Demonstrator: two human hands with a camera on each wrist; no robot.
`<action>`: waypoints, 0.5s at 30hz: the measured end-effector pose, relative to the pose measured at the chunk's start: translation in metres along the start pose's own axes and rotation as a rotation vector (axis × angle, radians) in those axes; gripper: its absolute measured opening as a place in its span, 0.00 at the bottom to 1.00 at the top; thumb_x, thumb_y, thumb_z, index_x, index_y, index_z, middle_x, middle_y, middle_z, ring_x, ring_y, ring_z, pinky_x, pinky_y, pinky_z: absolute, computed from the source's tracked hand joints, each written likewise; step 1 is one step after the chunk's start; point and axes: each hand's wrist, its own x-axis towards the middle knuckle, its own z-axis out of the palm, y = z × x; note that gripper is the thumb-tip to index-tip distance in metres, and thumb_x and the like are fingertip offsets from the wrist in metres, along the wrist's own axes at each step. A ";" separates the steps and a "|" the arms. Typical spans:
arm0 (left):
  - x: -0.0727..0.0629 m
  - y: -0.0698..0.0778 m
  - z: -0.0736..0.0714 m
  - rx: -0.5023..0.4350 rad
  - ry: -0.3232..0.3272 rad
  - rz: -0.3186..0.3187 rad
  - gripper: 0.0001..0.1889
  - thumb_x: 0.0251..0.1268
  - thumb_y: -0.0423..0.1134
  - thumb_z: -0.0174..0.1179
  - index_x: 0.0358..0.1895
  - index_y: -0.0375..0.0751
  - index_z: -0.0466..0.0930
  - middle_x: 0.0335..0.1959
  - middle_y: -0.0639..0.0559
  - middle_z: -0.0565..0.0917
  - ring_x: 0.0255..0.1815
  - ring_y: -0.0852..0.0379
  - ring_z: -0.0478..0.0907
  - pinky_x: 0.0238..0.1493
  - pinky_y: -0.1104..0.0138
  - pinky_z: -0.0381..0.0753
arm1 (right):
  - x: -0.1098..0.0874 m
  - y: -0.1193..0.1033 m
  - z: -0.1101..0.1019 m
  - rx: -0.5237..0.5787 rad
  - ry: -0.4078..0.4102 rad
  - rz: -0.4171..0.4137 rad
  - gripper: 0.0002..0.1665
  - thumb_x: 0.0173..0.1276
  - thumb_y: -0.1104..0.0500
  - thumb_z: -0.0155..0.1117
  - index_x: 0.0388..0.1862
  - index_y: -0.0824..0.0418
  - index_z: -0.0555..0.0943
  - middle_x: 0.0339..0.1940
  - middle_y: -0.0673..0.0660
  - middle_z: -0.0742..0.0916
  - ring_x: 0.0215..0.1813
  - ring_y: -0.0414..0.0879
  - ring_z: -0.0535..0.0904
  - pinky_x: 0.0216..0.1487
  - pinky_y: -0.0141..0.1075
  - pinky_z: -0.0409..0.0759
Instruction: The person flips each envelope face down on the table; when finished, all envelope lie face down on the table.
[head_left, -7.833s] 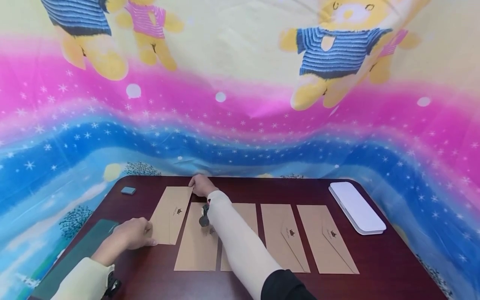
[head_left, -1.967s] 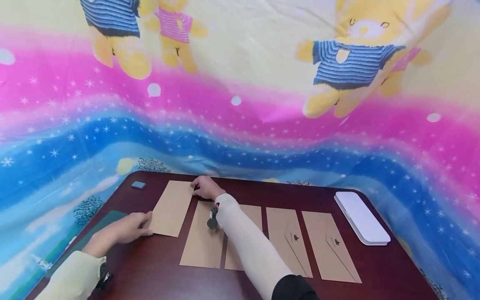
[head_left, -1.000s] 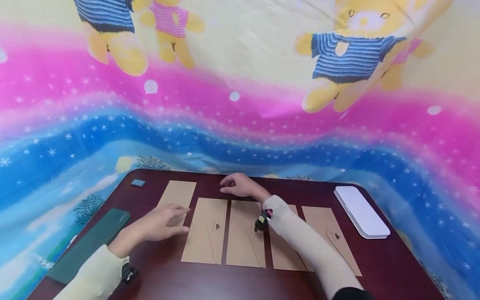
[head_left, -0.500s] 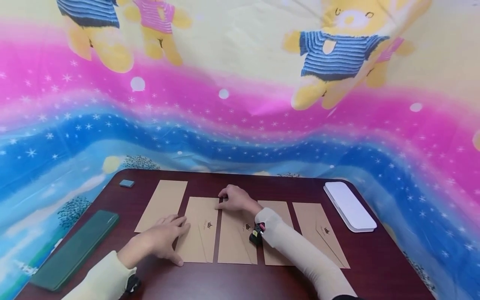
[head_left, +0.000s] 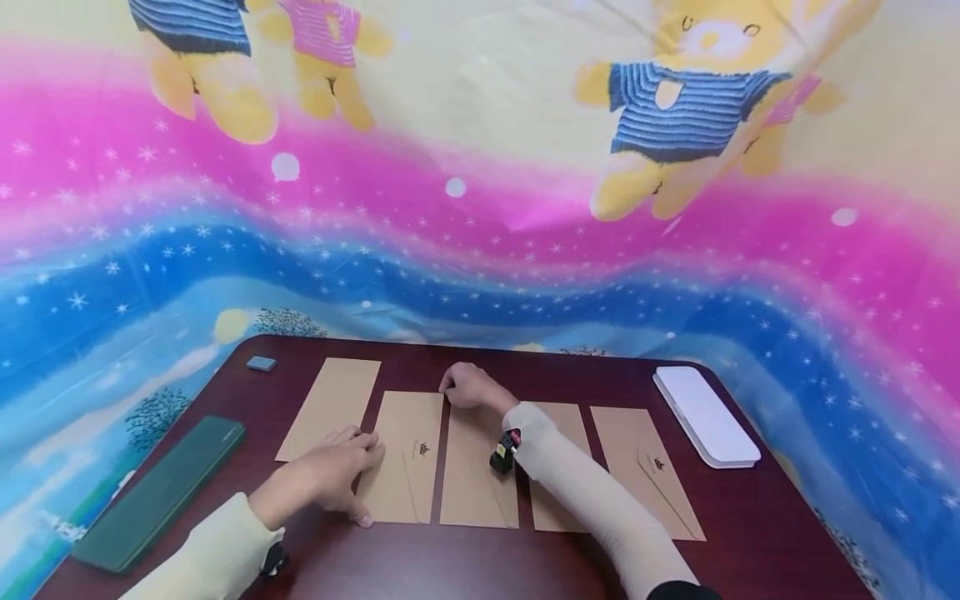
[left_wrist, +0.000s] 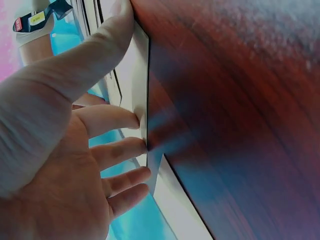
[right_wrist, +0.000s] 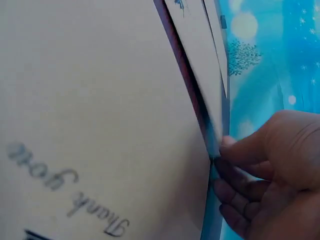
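Several brown paper envelopes lie in a row. My left hand (head_left: pixel 333 475) is at the left long edge of the second envelope (head_left: pixel 408 421) from the left; in the left wrist view its fingertips touch that edge, with the thumb (left_wrist: pixel 117 30) at the near corner. At the far right corner of the same envelope, my right hand (head_left: pixel 471 387) pinches between thumb and curled fingers, seen close in the right wrist view. This envelope shows a small crown print and a flap line. The leftmost envelope (head_left: pixel 333 400) shows a plain face.
A third envelope (head_left: pixel 476 492) lies under my right forearm, with a fourth (head_left: pixel 558 425) and another at the right end (head_left: pixel 626 442) beyond. A dark green case (head_left: pixel 161 492) lies at left, a small blue-grey block (head_left: pixel 261 363) back left, a white case (head_left: pixel 705 412) back right.
The leftmost envelope was turned from its crown face to its plain face and let go. Both hands then moved right to the second envelope, and the right hand took its far corner.
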 end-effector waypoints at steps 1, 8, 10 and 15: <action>0.000 0.000 0.000 0.002 0.002 0.004 0.54 0.36 0.59 0.83 0.70 0.33 0.74 0.75 0.33 0.70 0.75 0.33 0.63 0.75 0.42 0.61 | 0.002 0.002 0.001 -0.005 0.010 0.000 0.14 0.72 0.65 0.58 0.42 0.56 0.90 0.44 0.52 0.90 0.41 0.43 0.79 0.55 0.41 0.77; 0.000 -0.002 0.003 -0.038 -0.006 0.017 0.55 0.38 0.59 0.83 0.72 0.34 0.73 0.75 0.35 0.69 0.75 0.34 0.62 0.75 0.41 0.60 | 0.004 0.016 0.005 0.060 0.067 -0.122 0.08 0.64 0.65 0.74 0.40 0.53 0.91 0.39 0.48 0.92 0.46 0.42 0.85 0.59 0.39 0.78; 0.000 -0.002 0.001 -0.052 -0.018 0.012 0.55 0.39 0.58 0.83 0.73 0.34 0.71 0.76 0.35 0.68 0.77 0.34 0.60 0.76 0.40 0.59 | 0.001 0.018 0.004 0.081 0.061 -0.176 0.11 0.63 0.65 0.76 0.43 0.52 0.91 0.42 0.48 0.91 0.46 0.40 0.84 0.52 0.33 0.81; 0.001 -0.002 0.000 -0.083 -0.044 0.007 0.58 0.40 0.59 0.82 0.76 0.35 0.66 0.78 0.31 0.65 0.81 0.31 0.55 0.78 0.38 0.55 | -0.004 0.022 0.003 0.077 0.067 -0.267 0.12 0.66 0.62 0.74 0.47 0.49 0.91 0.48 0.47 0.90 0.50 0.40 0.84 0.52 0.32 0.82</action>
